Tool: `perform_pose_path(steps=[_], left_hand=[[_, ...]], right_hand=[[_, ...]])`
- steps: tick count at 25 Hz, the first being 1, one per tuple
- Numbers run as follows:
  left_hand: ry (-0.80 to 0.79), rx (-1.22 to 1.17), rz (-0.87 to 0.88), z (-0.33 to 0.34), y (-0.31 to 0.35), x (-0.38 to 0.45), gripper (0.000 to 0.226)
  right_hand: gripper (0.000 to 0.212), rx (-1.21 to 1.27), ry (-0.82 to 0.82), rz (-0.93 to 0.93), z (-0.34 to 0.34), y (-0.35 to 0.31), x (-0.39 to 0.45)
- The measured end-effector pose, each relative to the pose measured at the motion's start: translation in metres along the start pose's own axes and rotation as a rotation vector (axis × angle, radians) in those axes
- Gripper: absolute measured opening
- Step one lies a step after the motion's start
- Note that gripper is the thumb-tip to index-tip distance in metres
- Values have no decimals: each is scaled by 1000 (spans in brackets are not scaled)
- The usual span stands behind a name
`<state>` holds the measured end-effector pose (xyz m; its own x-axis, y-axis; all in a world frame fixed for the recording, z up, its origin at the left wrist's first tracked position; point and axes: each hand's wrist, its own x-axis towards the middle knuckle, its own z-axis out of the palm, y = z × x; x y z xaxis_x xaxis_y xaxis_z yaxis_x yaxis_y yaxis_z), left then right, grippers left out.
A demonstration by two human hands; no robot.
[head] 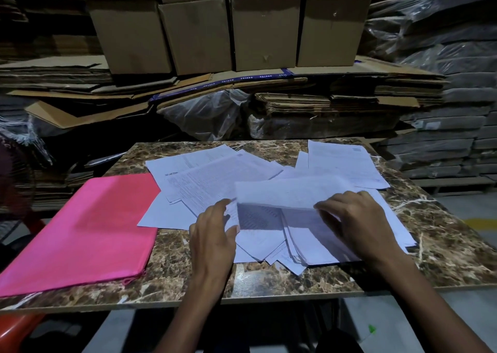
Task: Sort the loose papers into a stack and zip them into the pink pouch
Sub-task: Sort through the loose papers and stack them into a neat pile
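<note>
Both hands are lifting one sheet (pixel 290 194) by its near edge — left hand (pixel 212 231) and right hand (pixel 355 223) pinching it; pink pouch (pixel 80 231) is lying left, nearer the left hand.

Dim storeroom, stacked cardboard boxes (pixel 199 27), marble-patterned table (pixel 443 256)

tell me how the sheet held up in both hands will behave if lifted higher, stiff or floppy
Probably floppy: the lifted sheet already bows between the left hand and right hand. It looks thin and light, since print shows through its underside. It would likely slide easily over the loose papers beneath.
</note>
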<state>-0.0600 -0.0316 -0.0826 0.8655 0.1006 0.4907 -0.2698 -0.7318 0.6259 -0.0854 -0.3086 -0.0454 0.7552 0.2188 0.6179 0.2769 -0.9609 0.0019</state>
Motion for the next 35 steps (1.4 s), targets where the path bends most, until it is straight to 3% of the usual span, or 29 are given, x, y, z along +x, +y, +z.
perform_pose_path(steps=[2, 5, 9, 12, 15, 17, 22, 25, 28, 32, 35], left_hand=[[14, -5, -10, 0, 4, -1, 48], [-52, -74, 11, 2, 19, 0, 14], [-271, -156, -19, 20, 50, 5, 64], [-348, -187, -139, 41, 61, 19, 89], [-379, -258, -204, 53, 61, 31, 64], [-376, -244, -201, 59, 52, 40, 47], [-467, -101, -192, 67, 31, 61, 44], [-474, -1, -172, 69, 45, 71, 36], [-439, -7, -157, 77, 61, 76, 30], [-457, -92, -158, 85, 62, 63, 57], [-525, -42, -79, 83, 66, 44, 84]], right_hand=[[15, -70, -53, 59, -6, -3, -16], [8, -48, -136, 233, -6, -7, -25], [36, 45, -219, 323, -2, -19, -17], [32, 220, -238, 379, 0, -33, -13], [47, 442, -340, 457, -2, -34, -15], [46, 506, -334, 500, -4, -22, -18], [49, 231, -166, 611, -8, 30, -30], [67, 52, -248, 641, -1, 53, -40], [65, 62, -302, 667, 8, 57, -47], [70, 149, -256, 702, 15, 61, -54], [57, 177, -170, 715, 22, 67, -61]])
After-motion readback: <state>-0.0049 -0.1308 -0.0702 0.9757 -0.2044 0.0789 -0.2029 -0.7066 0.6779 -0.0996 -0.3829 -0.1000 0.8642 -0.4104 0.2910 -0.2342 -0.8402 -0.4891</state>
